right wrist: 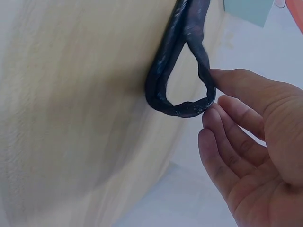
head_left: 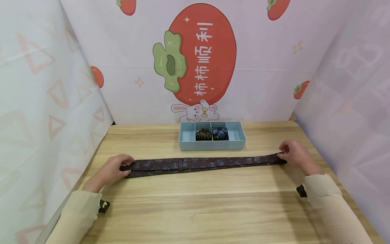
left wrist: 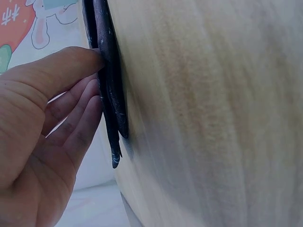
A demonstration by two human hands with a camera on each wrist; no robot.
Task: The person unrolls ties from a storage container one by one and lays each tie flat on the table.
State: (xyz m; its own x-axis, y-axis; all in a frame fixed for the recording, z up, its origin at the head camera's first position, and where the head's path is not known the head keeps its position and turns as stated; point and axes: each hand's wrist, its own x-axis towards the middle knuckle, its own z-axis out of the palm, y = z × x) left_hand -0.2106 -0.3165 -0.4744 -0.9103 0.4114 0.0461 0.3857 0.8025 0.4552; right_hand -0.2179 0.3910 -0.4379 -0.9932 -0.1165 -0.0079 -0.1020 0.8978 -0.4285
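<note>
A dark necktie [head_left: 213,162] with small blue flowers stretches sideways across the table, folded so that two layers lie along each other. A narrow keeper loop [head_left: 180,165] crosses it left of the middle. At its left end my left hand [head_left: 113,168] pinches the layers between thumb and fingers; two tips [left wrist: 115,158] stick out past the grip in the left wrist view. My right hand [head_left: 295,156] pinches the folded right end, where the cloth turns back in a rounded bend [right wrist: 157,97] standing partly off the wood.
Behind the necktie stands a light blue box [head_left: 212,145] with several compartments. Its two middle compartments hold a rolled brown-patterned tie [head_left: 203,135] and a rolled navy floral tie [head_left: 220,133]. Printed cloth walls [head_left: 259,95] border the wooden table [head_left: 195,210] at the back and both sides.
</note>
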